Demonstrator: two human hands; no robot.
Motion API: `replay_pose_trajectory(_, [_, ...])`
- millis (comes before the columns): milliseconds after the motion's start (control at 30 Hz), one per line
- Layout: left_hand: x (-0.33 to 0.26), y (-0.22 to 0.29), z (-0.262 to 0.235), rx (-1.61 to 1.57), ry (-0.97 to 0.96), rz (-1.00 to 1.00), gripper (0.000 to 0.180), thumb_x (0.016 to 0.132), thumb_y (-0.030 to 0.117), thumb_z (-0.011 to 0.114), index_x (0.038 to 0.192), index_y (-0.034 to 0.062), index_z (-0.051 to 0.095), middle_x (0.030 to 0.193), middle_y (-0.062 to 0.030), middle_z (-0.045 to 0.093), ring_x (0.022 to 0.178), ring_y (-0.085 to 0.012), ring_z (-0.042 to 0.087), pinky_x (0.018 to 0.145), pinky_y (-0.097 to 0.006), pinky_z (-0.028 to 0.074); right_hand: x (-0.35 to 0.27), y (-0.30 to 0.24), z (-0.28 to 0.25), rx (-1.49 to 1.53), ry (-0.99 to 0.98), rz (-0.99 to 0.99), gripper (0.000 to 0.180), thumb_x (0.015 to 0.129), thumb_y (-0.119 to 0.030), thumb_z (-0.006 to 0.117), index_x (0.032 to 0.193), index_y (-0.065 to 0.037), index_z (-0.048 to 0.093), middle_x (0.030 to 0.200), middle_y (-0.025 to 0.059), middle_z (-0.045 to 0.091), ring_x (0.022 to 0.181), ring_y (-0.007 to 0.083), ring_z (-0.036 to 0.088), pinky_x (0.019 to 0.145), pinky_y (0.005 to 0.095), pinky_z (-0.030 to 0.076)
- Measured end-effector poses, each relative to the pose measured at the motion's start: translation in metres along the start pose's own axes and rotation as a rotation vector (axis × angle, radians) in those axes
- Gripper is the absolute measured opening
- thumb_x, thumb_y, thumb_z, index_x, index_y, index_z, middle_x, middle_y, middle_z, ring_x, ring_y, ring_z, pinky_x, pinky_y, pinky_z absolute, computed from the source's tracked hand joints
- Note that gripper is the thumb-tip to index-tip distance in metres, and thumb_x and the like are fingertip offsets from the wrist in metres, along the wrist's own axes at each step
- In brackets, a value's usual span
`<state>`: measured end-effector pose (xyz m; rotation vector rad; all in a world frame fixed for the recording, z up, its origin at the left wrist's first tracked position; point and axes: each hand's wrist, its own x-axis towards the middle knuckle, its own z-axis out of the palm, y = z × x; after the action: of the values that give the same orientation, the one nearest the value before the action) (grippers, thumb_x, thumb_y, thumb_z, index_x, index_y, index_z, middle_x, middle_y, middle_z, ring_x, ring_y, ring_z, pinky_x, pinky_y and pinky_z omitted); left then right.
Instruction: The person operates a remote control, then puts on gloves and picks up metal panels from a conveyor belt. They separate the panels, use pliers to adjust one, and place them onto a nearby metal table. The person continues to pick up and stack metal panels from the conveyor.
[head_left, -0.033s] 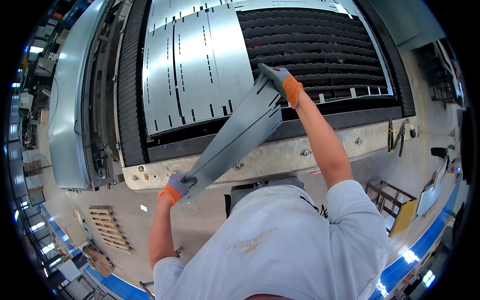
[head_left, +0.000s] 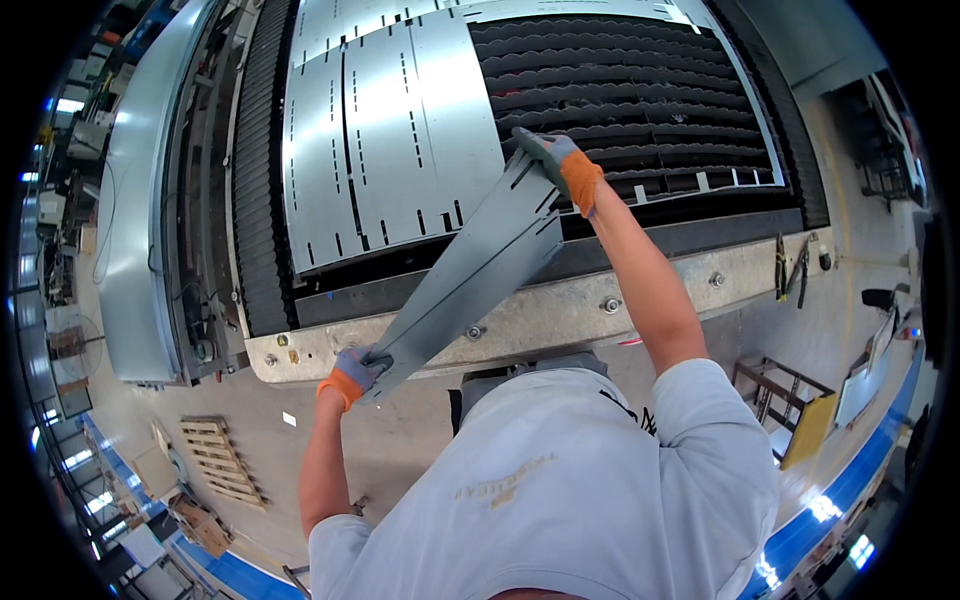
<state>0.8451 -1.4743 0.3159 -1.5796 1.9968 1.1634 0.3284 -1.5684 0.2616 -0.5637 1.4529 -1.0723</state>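
Left hand [head_left: 352, 372] is clamped round the near, narrow end of a long grey metal strip [head_left: 470, 275], gloved fingers curled tight; right hand [head_left: 560, 165], far up and across from it, grips the strip's wide far end. The strip hangs slanted between them, above the cutting bed's front rail [head_left: 560, 315] and clear of the slotted sheet [head_left: 385, 140] lying beyond the left hand. Risk, as I read it: the cut edges look sharp, and a slipping glove could let the near end drop onto the rail; the long span may flex or twist and snag the dark slats [head_left: 640, 100] under the right hand. The right palm is hidden behind the strip, and the person's shoulder covers the floor directly below.
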Motion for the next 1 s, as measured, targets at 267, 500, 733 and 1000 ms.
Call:
replay_pose_trajectory(267, [0.028, -0.032, 0.007, 0.012, 0.037, 0.019, 0.043, 0.084, 0.004, 0.076, 0.126, 0.0056, 0.070, 0.108, -0.0160, 0.077, 0.098, -0.0246, 0.074, 0.089, -0.035, 0.057, -0.035, -0.047, -0.012, -0.280, -0.278, 0.014, 0.044, 0.102, -0.046, 0.063, 0.100, -0.004, 0.076, 0.085, 0.0029, 0.072, 0.070, 0.0117, 0.067, 0.067, 0.0272, 0.057])
replay_pose_trajectory(500, [0.039, -0.065, 0.022, 0.021, 0.081, 0.102, 0.040, 0.087, 0.020, 0.073, 0.124, 0.0047, 0.070, 0.111, -0.0218, 0.074, 0.104, -0.0384, 0.070, 0.090, -0.041, 0.055, -0.036, -0.079, -0.006, -0.854, -0.575, -0.095, 0.048, 0.103, -0.051, 0.057, 0.124, -0.010, 0.071, 0.106, 0.0050, 0.072, 0.089, 0.0167, 0.064, 0.090, 0.0304, 0.052])
replay_pose_trajectory(733, [0.029, -0.033, 0.004, 0.064, 0.013, 0.090, 0.037, 0.089, 0.026, 0.073, 0.122, 0.0080, 0.071, 0.108, -0.0205, 0.074, 0.101, -0.0381, 0.070, 0.090, -0.042, 0.056, -0.001, -0.064, -0.016, -1.129, -0.764, -0.209, 0.051, 0.101, -0.052, 0.056, 0.122, -0.009, 0.072, 0.105, 0.0055, 0.072, 0.088, 0.0177, 0.065, 0.084, 0.0329, 0.054])
replay_pose_trajectory(1000, [0.039, -0.065, 0.025, 0.117, 0.138, 0.126, 0.031, 0.083, 0.017, 0.076, 0.113, 0.0082, 0.074, 0.107, -0.0167, 0.075, 0.099, -0.0352, 0.071, 0.086, -0.041, 0.056, -0.045, -0.088, -0.001, -0.760, -0.863, -0.109, 0.031, 0.090, -0.022, 0.076, 0.119, -0.009, 0.075, 0.115, 0.0049, 0.075, 0.101, 0.0125, 0.068, 0.092, 0.0298, 0.053])
